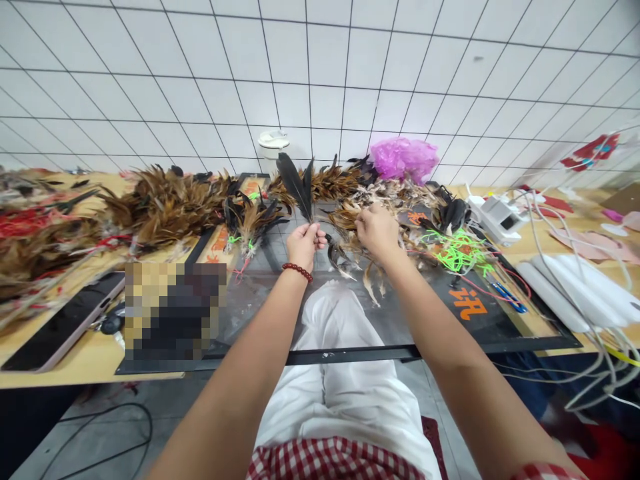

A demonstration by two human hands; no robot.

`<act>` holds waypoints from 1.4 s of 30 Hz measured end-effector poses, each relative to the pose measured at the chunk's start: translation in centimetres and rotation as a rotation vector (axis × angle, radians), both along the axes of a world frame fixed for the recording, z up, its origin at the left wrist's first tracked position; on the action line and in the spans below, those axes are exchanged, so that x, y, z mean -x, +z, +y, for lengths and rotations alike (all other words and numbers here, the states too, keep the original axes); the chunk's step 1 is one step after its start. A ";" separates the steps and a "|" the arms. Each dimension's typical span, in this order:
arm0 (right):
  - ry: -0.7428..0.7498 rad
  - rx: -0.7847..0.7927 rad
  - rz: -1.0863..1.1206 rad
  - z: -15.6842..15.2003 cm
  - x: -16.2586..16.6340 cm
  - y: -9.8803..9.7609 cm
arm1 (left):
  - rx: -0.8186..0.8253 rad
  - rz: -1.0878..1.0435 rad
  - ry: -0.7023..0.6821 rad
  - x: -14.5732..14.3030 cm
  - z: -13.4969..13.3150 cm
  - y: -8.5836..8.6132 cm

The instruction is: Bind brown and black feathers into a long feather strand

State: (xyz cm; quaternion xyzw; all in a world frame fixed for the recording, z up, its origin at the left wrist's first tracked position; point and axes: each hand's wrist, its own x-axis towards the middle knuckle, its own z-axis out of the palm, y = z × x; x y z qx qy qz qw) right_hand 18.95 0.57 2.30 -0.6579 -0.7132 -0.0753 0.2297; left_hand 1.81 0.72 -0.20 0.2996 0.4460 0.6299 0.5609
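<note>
My left hand [303,245], with a red bead bracelet on the wrist, is closed on the quills of a few long dark feathers [297,183] that stand upright above it. My right hand [376,231] reaches into the loose pile of brown and pale feathers [350,217] on the dark glass-topped table [350,327], its fingers curled in the pile; what they pinch is hidden. The two hands are a short gap apart.
Bundles of brown feathers [165,207] cover the left side. A phone [65,327] lies at front left. Neon green cords [457,250], a pink plastic bag [404,159], a white cup [273,143], a white device with cables [500,220] and white tubes [575,293] sit at right.
</note>
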 end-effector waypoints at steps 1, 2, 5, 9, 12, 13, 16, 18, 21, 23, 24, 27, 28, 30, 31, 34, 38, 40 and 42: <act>0.013 0.044 -0.051 -0.2 0.6 0.0 | -0.002 -0.005 0.015 0.0 0.1 0.0; 0.022 0.101 -0.086 -0.2 1.2 -0.1 | -0.002 -0.016 0.032 -0.1 0.1 -0.1; 0.062 0.268 -0.147 0.1 2.4 -0.6 | 0.009 -0.050 0.071 -0.1 0.2 -0.2; 0.141 0.313 -0.161 0.7 2.1 -1.1 | 0.008 -0.038 0.053 -0.2 0.2 -0.2; 0.114 0.213 0.021 1.2 1.3 -1.4 | 0.007 -0.028 0.043 -0.2 0.2 -0.2; 0.105 0.166 0.147 1.5 1.0 -1.6 | 0.011 -0.028 0.045 -0.2 0.2 -0.2; 0.137 0.096 0.702 2.4 0.5 -2.0 | 0.016 -0.021 0.035 -0.2 0.1 -0.3; 0.210 0.131 1.089 2.8 0.4 -2.2 | 0.009 -0.005 0.003 -0.2 0.0 -0.3; 0.312 0.247 1.440 2.6 0.6 -2.1 | -0.008 0.032 -0.036 -0.3 -0.2 -0.2; 0.347 0.336 1.537 2.2 0.6 -1.8 | -0.022 0.059 -0.041 -0.3 -0.3 -0.1; 0.361 0.374 1.567 1.9 0.5 -1.6 | -0.028 0.069 -0.041 -0.4 -0.3 -0.1; 0.385 0.428 1.620 1.6 0.2 -1.0 | -0.039 0.079 -0.059 -0.4 -0.5 0.1; 0.369 0.425 1.616 1.6 0.0 -0.9 | -0.040 0.077 -0.068 -0.5 -0.5 0.1; 0.298 0.392 1.565 1.7 -0.1 -0.7 | -0.044 0.073 -0.077 -0.5 -0.5 0.1; 0.265 0.369 1.531 1.8 -0.2 -0.7 | -0.044 0.072 -0.076 -0.5 -0.5 0.1; 0.258 0.334 1.484 1.8 -0.2 -0.7 | -0.038 0.071 -0.083 -0.5 -0.6 0.2; 0.350 0.460 1.534 1.5 0.5 -0.9 | -0.024 0.066 -0.161 -0.5 -1.0 0.4; 0.364 0.495 1.589 1.3 1.0 -1.1 | -0.005 0.068 -0.200 -0.6 -1.2 0.5; 0.376 0.480 1.671 1.3 1.5 -1.1 | 0.015 0.071 -0.227 -0.6 -1.3 0.6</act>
